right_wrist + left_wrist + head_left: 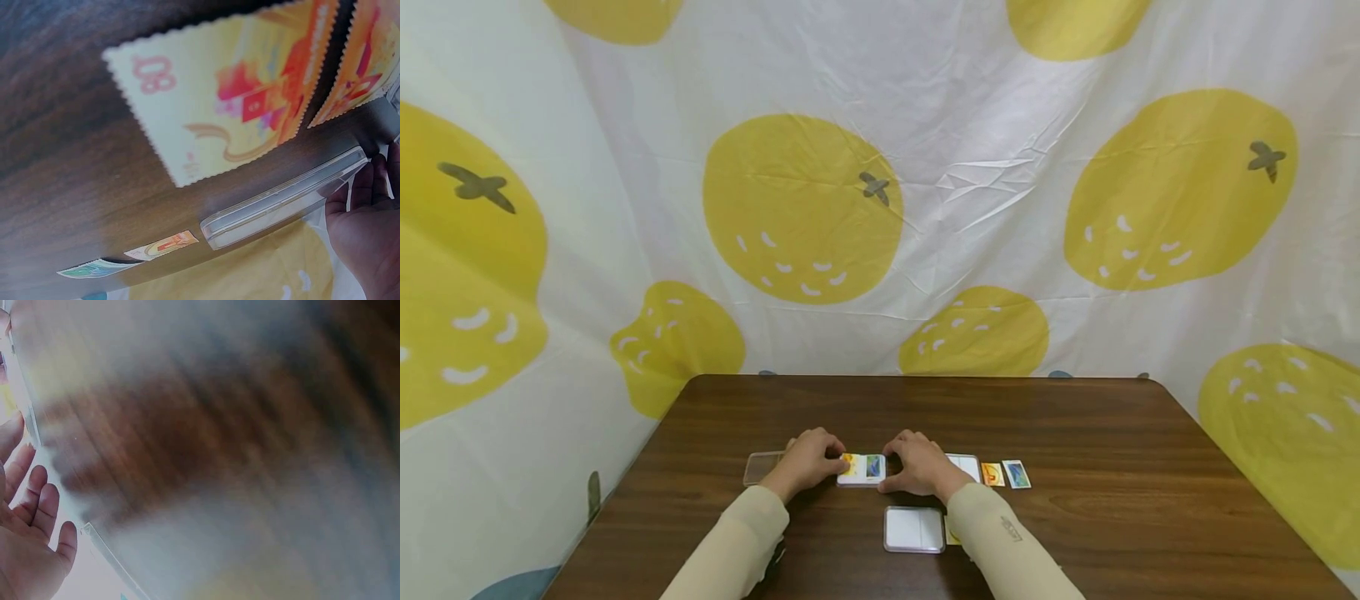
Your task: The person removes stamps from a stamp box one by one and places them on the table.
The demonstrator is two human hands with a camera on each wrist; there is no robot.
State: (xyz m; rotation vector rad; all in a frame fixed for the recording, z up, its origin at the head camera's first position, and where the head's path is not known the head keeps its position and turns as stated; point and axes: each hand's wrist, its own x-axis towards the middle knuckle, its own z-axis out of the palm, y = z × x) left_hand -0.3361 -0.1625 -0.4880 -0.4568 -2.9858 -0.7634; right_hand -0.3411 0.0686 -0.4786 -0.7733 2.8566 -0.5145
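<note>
A flat white stamp case (874,482) lies between the two hands, with a yellow-orange stamp (847,461) and a blue-green stamp (873,466) side by side on it. At its left end my left hand (808,463) grips the edge, thumb over the yellow-orange stamp. My right hand (921,467) holds the right end between thumb and index finger. In the left wrist view, the left hand (31,519) has its thumb and index finger at the case's edge, the other fingers loosely bent. The right wrist view catches the right hand (369,240) only partly.
A clear cover (762,468) lies beside the left hand. Another white case (966,467) is partly behind the right hand; an orange stamp (992,474) and a blue stamp (1017,474) lie beyond it. Nearer, a clear-framed case (913,530) sits beside a sleeve-covered large stamp (231,94).
</note>
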